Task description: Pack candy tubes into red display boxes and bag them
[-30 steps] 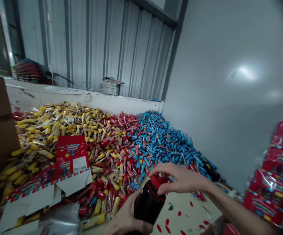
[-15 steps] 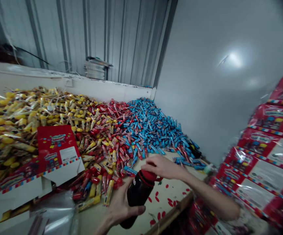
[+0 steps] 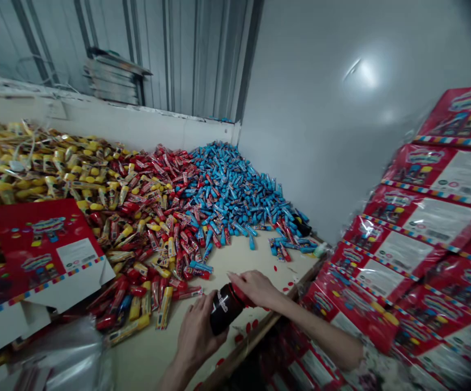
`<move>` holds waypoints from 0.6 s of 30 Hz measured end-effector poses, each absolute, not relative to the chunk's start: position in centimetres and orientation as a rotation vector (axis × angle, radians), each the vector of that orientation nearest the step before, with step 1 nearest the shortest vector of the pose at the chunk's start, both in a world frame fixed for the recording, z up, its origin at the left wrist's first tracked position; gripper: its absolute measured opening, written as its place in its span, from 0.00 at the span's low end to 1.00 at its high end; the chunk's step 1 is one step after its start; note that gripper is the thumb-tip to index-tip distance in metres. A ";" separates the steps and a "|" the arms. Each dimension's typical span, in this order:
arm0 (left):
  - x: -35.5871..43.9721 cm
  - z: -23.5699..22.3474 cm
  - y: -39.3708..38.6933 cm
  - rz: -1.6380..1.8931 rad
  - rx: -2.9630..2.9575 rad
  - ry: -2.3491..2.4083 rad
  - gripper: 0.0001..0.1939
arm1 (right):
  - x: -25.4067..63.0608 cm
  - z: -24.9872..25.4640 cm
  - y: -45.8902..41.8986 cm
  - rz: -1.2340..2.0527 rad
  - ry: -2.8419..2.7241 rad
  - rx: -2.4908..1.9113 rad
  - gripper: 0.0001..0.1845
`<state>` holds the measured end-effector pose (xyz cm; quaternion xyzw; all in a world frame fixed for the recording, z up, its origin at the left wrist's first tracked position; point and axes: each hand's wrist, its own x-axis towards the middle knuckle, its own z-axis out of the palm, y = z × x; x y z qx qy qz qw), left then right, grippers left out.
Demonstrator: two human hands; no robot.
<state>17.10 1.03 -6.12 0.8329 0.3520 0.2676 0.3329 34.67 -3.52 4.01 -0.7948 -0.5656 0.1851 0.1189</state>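
A dark bottle (image 3: 225, 308) with white lettering and a red lid (image 3: 240, 293) lies tilted between my two hands above the table's front edge. My left hand (image 3: 199, 328) is wrapped around the bottle's body from the left. At the other end, my right hand (image 3: 255, 287) has its fingers closed over the red lid, hiding much of it. Whether the lid is loose or tight I cannot tell. Just beyond the hands, small blue wrapped tubes (image 3: 200, 268) and a yellow tube (image 3: 164, 308) lie on the pale tabletop (image 3: 145, 347).
Heaps of yellow (image 3: 56, 168), red (image 3: 174, 163) and blue tubes (image 3: 235, 184) cover the table's back. An open red carton (image 3: 51, 233) and clear plastic bags (image 3: 68, 353) lie left. Wrapped red boxes (image 3: 414, 212) are stacked right. Red oval pieces dot the wooden edge (image 3: 259, 339).
The view has swung to the right. The bottle has tipped from nearly upright towards lying flat, showing its lettering. Both hands have stayed on it.
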 end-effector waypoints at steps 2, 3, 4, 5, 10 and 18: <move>17.5 -6.8 1.1 0.665 2.110 0.896 0.37 | 35.5 4.4 -3.9 0.617 -1.749 -2.129 0.39; 17.6 -6.9 1.2 0.635 2.051 0.867 0.37 | 35.9 5.0 -4.1 0.648 -1.843 -1.998 0.37; 17.7 -6.9 1.3 0.603 1.990 0.832 0.38 | 36.4 5.5 -4.2 0.679 -1.953 -1.865 0.35; 17.7 -6.7 1.4 0.567 1.938 0.788 0.37 | 36.7 5.9 -4.4 0.711 -2.057 -1.758 0.34; 17.9 -6.1 1.1 0.470 2.008 0.721 0.35 | 36.9 4.3 -4.1 0.646 -1.951 -2.105 0.35; 19.0 -8.0 0.8 0.481 2.139 0.849 0.38 | 37.2 2.1 -4.5 0.717 -1.841 -2.220 0.38</move>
